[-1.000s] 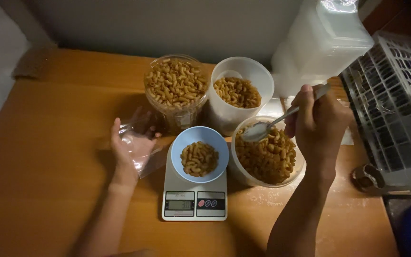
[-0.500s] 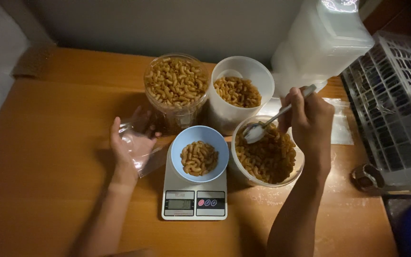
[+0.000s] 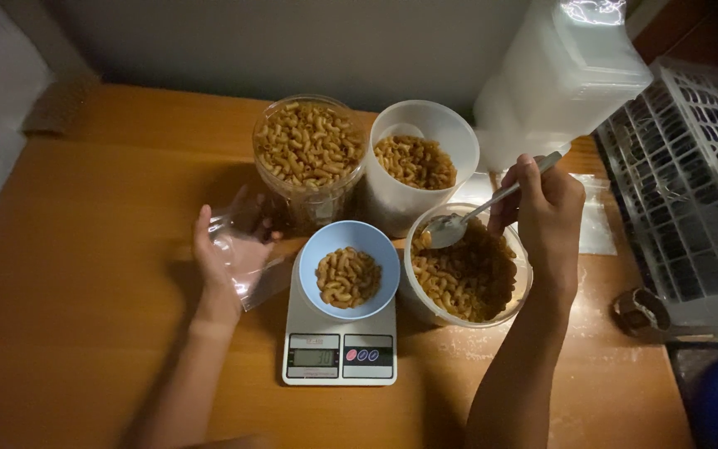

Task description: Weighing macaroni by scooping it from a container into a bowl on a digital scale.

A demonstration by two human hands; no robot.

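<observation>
On the left of the wooden worktop (image 3: 85,249) the left hand (image 3: 230,258) lies palm up with a small clear plastic bag (image 3: 247,249) resting across its loosely curled fingers, a light grip rather than a clenched one. Just right of it a blue bowl (image 3: 349,268) of macaroni sits on a white kitchen scale (image 3: 340,349). Behind stand a clear jar (image 3: 309,158) heaped with macaroni and a white tub (image 3: 419,170) partly filled. Further right the right hand (image 3: 546,216) is closed on the handle of a metal spoon (image 3: 467,218), whose bowl hangs over the rim of a round container (image 3: 467,270) of macaroni beside the scale. To do the scooping well, it seems best to keep the spoon level, add small amounts over the middle of the blue bowl, and keep the hands off the scale so its reading stays true. The scale's display is too dim to read, whether the spoon carries anything is unclear, and the white jug (image 3: 563,79) and rack (image 3: 683,191) at the right are cut off
</observation>
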